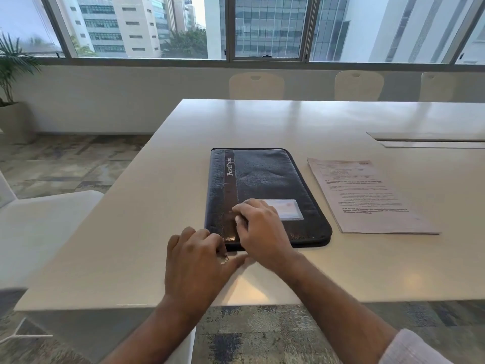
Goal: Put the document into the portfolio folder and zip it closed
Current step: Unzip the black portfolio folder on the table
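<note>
While the right hand (258, 227) rests flat on the "PortFolio" folder (265, 179), the left hand (195, 261) pinches its zipper pull (225, 257).

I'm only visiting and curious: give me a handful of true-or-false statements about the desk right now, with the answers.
1. The folder lies closed on the table. True.
2. The document is already inside the folder. False: it lies on the table to the folder's right, apart from it.
3. The right hand rests on the folder's cover. True.
4. The left hand holds the document. False: it is at the folder's near left corner, pinching what looks like a small metal zip pull.
5. The folder stands upright on its edge. False: it lies flat.
</note>
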`<state>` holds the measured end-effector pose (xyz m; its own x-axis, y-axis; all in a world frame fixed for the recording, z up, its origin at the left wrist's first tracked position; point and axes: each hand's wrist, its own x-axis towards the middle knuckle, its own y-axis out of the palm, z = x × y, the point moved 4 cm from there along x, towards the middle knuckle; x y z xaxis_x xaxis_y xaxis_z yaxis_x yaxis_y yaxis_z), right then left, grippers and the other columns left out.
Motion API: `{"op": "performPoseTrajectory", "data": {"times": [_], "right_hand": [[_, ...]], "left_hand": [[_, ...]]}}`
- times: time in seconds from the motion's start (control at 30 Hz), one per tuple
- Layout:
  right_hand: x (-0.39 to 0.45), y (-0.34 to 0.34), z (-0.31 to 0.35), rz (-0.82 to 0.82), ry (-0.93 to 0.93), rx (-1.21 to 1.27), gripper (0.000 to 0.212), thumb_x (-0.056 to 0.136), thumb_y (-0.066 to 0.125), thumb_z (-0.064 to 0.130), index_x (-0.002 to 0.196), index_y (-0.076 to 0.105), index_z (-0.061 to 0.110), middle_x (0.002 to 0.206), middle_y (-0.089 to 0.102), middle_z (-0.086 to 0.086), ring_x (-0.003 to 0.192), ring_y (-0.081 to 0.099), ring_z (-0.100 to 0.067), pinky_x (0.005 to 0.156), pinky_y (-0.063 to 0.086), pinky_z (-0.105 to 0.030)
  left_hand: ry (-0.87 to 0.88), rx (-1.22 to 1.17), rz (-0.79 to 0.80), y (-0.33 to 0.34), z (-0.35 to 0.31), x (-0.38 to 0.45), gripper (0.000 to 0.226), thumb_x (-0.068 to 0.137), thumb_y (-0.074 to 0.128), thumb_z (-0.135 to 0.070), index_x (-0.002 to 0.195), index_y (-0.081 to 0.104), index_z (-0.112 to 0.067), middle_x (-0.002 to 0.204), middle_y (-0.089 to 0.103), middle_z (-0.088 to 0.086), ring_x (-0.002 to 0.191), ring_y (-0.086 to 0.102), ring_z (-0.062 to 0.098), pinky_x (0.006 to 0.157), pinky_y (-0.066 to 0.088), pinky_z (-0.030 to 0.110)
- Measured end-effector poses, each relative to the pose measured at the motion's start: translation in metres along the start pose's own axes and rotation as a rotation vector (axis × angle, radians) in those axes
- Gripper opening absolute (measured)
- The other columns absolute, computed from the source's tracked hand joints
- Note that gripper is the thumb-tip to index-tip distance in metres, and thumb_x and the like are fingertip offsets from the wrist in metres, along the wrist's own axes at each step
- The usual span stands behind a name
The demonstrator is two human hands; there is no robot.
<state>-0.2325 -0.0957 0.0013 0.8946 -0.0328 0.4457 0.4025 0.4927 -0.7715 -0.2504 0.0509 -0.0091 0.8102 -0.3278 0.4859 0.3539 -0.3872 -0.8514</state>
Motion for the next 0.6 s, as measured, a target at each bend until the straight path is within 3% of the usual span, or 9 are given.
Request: {"op": "performPoseTrajectory", "data": {"times": [0.13, 0.27, 0.47, 0.6], "right_hand": [[-0.003, 0.016, -0.006, 0.052, -0.019, -0.114, 0.039, 0.098, 0.039, 0.033, 0.130, 0.058, 0.019, 0.134, 0.057, 0.001, 0.129, 0.044, -0.015, 0.109, 0.030, -0.034], [-0.004, 0.021, -0.009, 0.113, 0.008, -0.150, 0.048, 0.100, 0.032, 0.040, 0.142, 0.046, 0.022, 0.150, 0.044, -0.001, 0.142, 0.030, -0.016, 0.116, 0.019, -0.034], [-0.001, 0.029, -0.014, 0.247, 0.047, -0.205, 0.061, 0.099, 0.019, 0.054, 0.153, 0.022, 0.026, 0.162, 0.017, 0.001, 0.149, 0.006, -0.014, 0.122, 0.006, -0.038], [0.000, 0.033, -0.017, 0.306, 0.103, -0.238, 0.068, 0.097, 0.013, 0.060, 0.154, 0.011, 0.025, 0.164, 0.005, -0.001, 0.150, -0.004, -0.015, 0.121, 0.000, -0.041]], "left_hand": [[-0.061, 0.094, -0.001, -0.002, -0.006, 0.001, 0.038, 0.072, 0.072, -0.061, 0.060, 0.062, -0.026, 0.066, 0.060, -0.008, 0.076, 0.054, 0.020, 0.073, 0.031, 0.038], [-0.123, 0.139, -0.010, -0.008, 0.002, -0.006, 0.031, 0.073, 0.073, -0.058, 0.065, 0.066, -0.028, 0.070, 0.062, -0.010, 0.080, 0.054, 0.019, 0.073, 0.024, 0.038], [-0.233, 0.086, -0.033, -0.011, 0.016, -0.019, 0.018, 0.073, 0.079, -0.049, 0.073, 0.076, -0.031, 0.089, 0.061, -0.008, 0.094, 0.046, 0.021, 0.082, 0.036, 0.046], [-0.291, 0.098, -0.064, -0.012, 0.017, -0.018, 0.023, 0.068, 0.081, -0.052, 0.075, 0.074, -0.031, 0.102, 0.055, -0.006, 0.102, 0.044, 0.023, 0.083, 0.032, 0.045]]}}
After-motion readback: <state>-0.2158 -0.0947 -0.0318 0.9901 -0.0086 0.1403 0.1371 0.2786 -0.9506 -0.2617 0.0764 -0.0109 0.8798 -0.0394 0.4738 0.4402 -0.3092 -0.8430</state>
